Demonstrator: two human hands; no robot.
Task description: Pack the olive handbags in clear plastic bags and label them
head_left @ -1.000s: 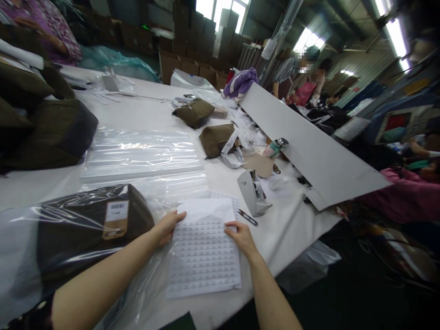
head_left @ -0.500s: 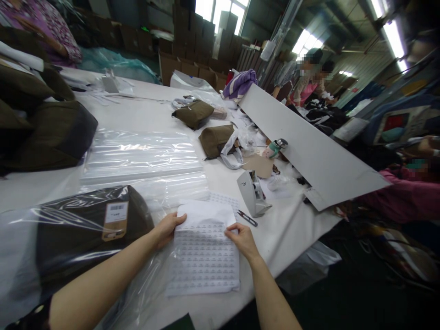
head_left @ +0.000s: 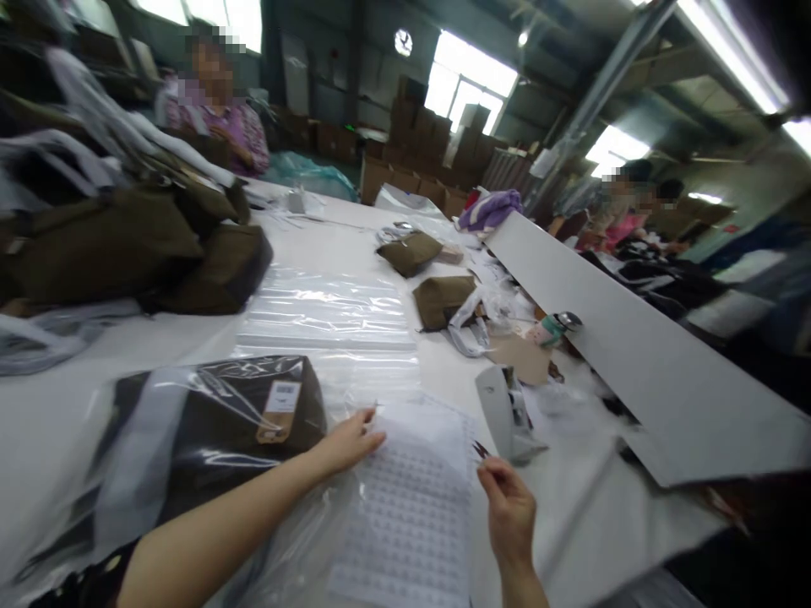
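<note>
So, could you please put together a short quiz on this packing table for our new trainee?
1. True or false: the left hand rests on the top edge of the sheet of small labels.
2. What lies just left of that sheet? A) a cardboard box B) a dark bag in clear plastic C) a purple cloth
3. Is the right hand flat on the sheet, or lifted with fingertips pinched?

Key
1. True
2. B
3. Lifted off it, fingertips pinched together; whether they hold a label is too blurred to tell.
</note>
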